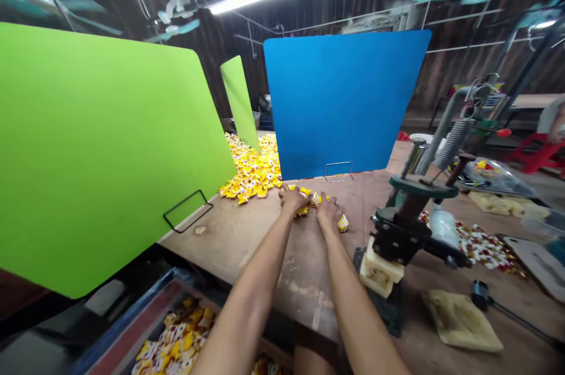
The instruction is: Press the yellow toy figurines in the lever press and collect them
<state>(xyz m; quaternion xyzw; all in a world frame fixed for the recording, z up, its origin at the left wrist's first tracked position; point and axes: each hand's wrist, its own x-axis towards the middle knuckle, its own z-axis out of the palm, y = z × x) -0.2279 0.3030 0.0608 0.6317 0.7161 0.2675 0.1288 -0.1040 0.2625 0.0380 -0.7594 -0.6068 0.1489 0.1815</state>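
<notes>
Both of my hands reach far across the wooden table, just short of the blue panel. My left hand (290, 199) is curled over a cluster of small yellow-and-white pieces (303, 210), which look like moulded plastic figures. Close to its right, my right hand (327, 209) rests palm down with its fingers apart, touching the edge of the same cluster. One loose yellow-and-white piece (343, 222) lies just right of my right wrist. Behind my left hand spreads a large heap of similar pieces (253, 172). The undersides of my fingers are hidden.
A green panel (110, 145) stands left and a blue panel (344, 104) ahead. A green hand press (406, 216) rises at right, near a cream block (461, 319), a black-headed tool (481, 294) and red-and-white pieces (481, 245). Below the table edge sits a crate (132, 316) of pieces.
</notes>
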